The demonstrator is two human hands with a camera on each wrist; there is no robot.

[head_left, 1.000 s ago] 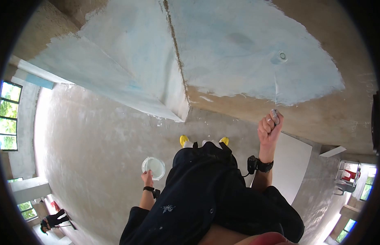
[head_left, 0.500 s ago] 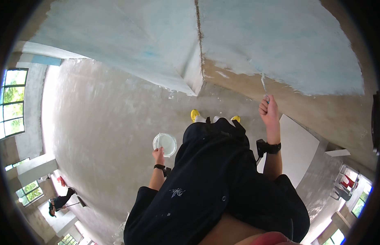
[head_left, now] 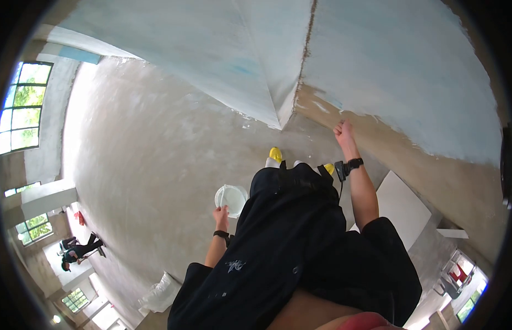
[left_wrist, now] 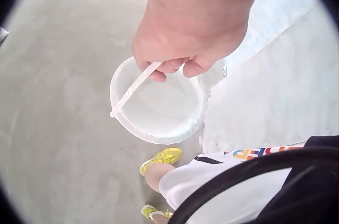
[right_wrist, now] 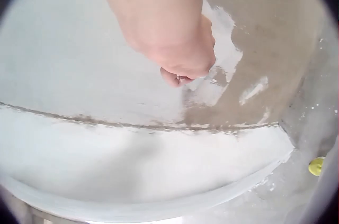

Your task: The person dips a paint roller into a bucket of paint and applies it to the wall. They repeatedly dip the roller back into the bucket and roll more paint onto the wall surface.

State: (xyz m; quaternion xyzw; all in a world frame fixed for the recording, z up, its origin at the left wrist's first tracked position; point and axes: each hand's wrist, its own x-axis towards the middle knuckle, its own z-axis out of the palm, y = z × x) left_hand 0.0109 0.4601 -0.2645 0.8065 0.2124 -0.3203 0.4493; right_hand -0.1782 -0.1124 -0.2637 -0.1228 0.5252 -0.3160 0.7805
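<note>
The left hand grips the pale handle of a round white bucket, held above the floor with whitish material inside. Fingers of the right hand are curled round a small tool, mostly hidden by the hand. In the right wrist view the right hand is close against the wall, near the ragged edge between the pale coating and a bare brown patch. Whether the tool touches the wall cannot be told. A rough dark line runs along the wall corner.
A white board lies on the floor to the right, beside a smaller pale piece. Chairs are at lower right. A white bag lies at lower left, and another person is farther off.
The view has shifted along the wall. My right hand has moved left along the coating's lower edge, nearer the corner. The left hand still holds the bucket.
</note>
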